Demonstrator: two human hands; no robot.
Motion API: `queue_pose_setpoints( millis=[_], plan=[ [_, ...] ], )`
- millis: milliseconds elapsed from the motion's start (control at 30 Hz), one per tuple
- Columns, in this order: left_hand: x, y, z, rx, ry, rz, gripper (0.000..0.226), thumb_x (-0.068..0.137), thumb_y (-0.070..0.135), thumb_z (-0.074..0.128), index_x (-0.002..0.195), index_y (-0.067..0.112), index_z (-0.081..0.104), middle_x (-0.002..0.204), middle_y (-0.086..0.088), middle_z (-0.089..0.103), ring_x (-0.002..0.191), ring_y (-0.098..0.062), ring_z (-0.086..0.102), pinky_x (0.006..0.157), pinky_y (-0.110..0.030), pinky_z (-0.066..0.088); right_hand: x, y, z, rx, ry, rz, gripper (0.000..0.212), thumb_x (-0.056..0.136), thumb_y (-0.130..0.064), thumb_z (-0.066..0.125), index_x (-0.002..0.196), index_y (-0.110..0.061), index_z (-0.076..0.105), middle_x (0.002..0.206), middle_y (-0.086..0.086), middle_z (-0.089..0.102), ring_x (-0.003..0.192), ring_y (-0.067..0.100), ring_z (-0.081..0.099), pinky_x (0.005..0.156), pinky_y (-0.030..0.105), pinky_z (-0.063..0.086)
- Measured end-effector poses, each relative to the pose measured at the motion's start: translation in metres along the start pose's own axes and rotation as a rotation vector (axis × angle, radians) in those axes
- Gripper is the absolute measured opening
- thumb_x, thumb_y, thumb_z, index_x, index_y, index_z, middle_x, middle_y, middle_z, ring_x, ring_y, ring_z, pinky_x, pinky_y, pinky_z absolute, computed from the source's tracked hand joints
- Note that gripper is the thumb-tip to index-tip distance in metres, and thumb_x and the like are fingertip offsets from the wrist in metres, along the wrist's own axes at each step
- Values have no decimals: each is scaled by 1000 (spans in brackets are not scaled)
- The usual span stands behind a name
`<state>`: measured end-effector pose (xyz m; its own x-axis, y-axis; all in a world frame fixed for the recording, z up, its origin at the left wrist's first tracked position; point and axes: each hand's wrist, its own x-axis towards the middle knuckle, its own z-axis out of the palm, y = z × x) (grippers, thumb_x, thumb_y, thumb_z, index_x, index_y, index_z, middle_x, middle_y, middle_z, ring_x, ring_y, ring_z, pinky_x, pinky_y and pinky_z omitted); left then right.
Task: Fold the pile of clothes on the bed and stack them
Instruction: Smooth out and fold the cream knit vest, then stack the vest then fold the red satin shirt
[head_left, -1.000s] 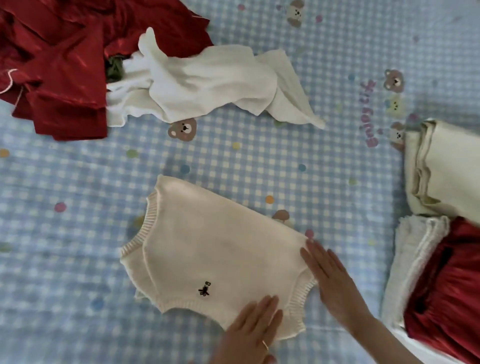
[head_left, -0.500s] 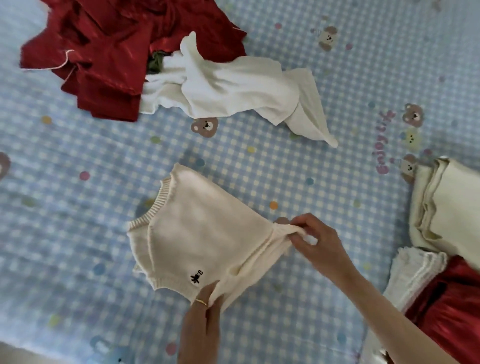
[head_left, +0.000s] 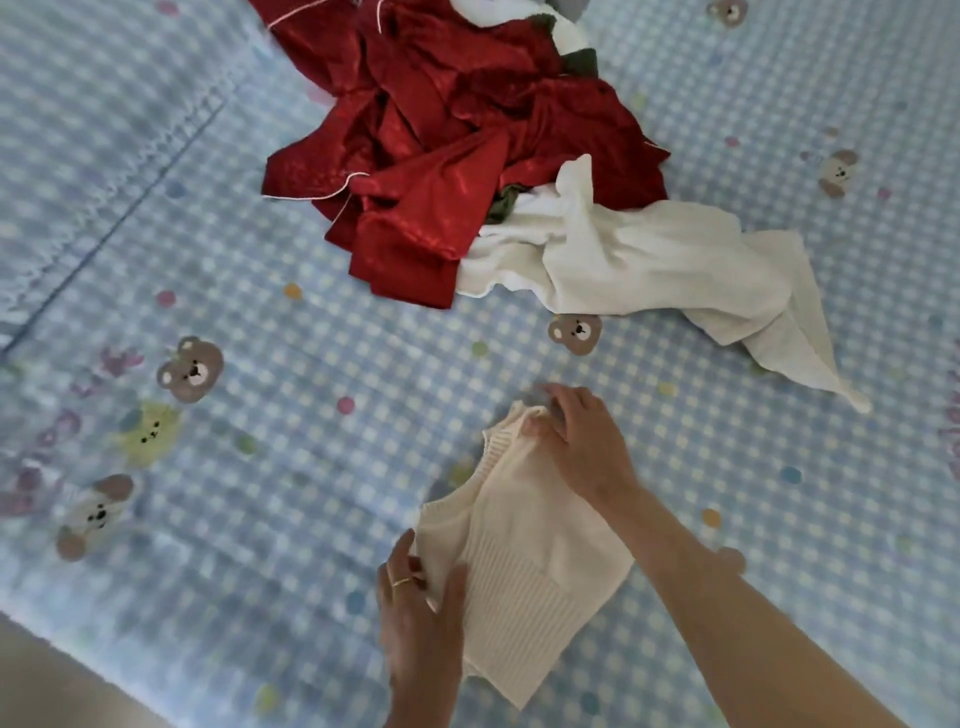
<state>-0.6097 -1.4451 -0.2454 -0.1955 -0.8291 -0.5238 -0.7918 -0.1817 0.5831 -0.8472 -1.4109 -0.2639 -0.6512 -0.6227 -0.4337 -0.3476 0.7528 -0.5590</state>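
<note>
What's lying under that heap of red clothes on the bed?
A white garment sticks out from beneath the red clothes, and a bit of dark green fabric shows between them. Anything deeper is covered.

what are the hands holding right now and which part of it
Both hold the cream knit vest: the right hand pinches its far ribbed corner, the left hand grips its near left edge.

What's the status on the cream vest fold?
Left hand pinching cream vest near edge; right hand gripping far corner. Vest folded over. Red and white pile beyond, nothing blocking.
</note>
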Motion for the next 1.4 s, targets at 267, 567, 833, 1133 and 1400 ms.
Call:
queue_pose_setpoints(
  millis=[267, 567, 833, 1133, 1400],
  plan=[
    [-3, 0, 7, -39, -255, -188, 58, 63, 26, 84, 110, 14, 54, 98, -5, 65, 91, -24, 63, 78, -30, 48, -91, 51, 5, -87, 64, 234, 28, 93, -44, 49, 102, -17, 51, 96, -1, 58, 90, 22, 57, 77, 35, 42],
    [-34, 32, 76, -181, -450, -87, 45, 69, 12, 82, 101, 16, 51, 93, -2, 65, 83, -15, 63, 75, -27, 47, -184, 139, -26, 287, 351, 846, 31, 98, -38, 36, 115, -14, 44, 117, 17, 59, 101, 37, 58, 82, 42, 42],
    [-94, 101, 107, -306, -459, 74, 30, 82, 0, 65, 105, 18, 58, 93, 5, 69, 73, 6, 65, 61, -7, 49, -197, 169, -95, 367, 513, 560, 18, 100, -34, 34, 90, -23, 45, 73, -11, 56, 68, 15, 55, 59, 33, 37],
    [-237, 230, 247, -400, -755, 254, 26, 79, 14, 72, 102, 17, 60, 92, 3, 72, 83, -12, 68, 70, -23, 53, -290, 293, -285, 255, 857, 567, 22, 99, -35, 35, 87, -22, 47, 72, -7, 58, 63, 6, 54, 50, 27, 38],
    [-322, 290, 417, -324, -1008, 411, 27, 87, 24, 64, 113, 24, 58, 104, 11, 69, 96, -6, 65, 71, -13, 50, -322, 456, -367, 162, 1049, 697, 22, 99, -33, 36, 92, -17, 49, 77, 4, 57, 73, 31, 53, 64, 37, 39]
  ],
)
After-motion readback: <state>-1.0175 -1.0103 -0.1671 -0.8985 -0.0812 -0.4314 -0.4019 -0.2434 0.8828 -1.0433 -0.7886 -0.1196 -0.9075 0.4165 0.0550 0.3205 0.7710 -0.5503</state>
